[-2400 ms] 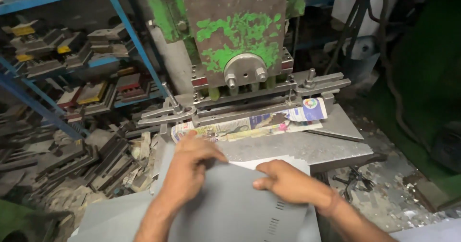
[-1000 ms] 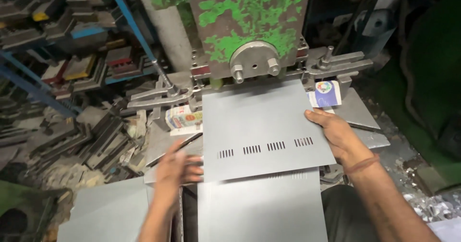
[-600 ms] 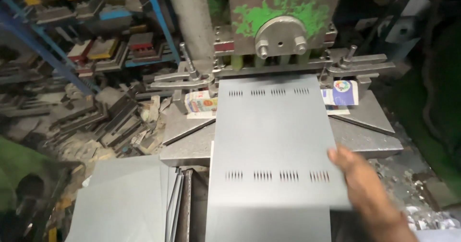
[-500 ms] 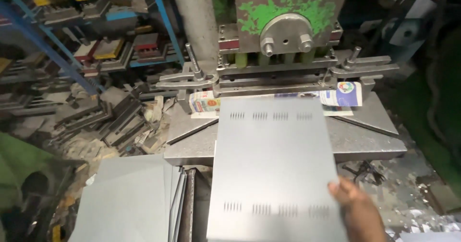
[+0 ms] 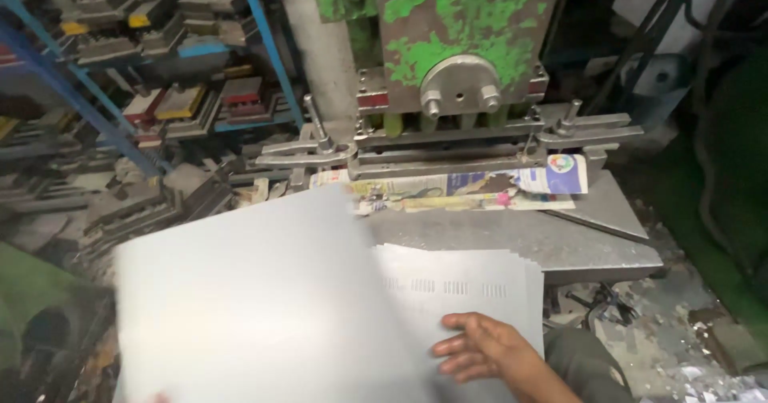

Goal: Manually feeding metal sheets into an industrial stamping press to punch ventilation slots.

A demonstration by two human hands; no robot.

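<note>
Two grey sheet-metal panels occupy the foreground. A large blurred grey metal sheet (image 5: pixel 264 307) lies tilted across the lower left of the view, and its right edge overlaps the stack of grey perforated metal sheets (image 5: pixel 472 283) lying beside it. The top sheet of that stack bears a row of small slot groups near its far edge.

My right hand (image 5: pixel 480 351) rests palm down on the near part of the stack, fingers spread and flat, not clamped on anything. My left hand is not clearly visible; only a faint trace shows at the bottom edge under the blurred sheet, so I cannot tell whether it grips that sheet or how its fingers stand.

Beyond the stack is the bare steel press bed (image 5: pixel 520 235), its right corner jutting out over the littered floor. A strip of crumpled printed newspaper (image 5: pixel 464 191) lies along the back of the bed, directly beneath the horizontal steel clamp bars (image 5: pixel 448 151). Above them rises the grey press head with flaking green paint (image 5: pixel 460 27), carrying a round steel boss with two bolts (image 5: pixel 458 91).

To the left, blue steel shelving (image 5: pixel 104 59) holds rows of dark metal die blocks, some marked yellow or red. More dark metal parts lie heaped below the shelves.
</note>
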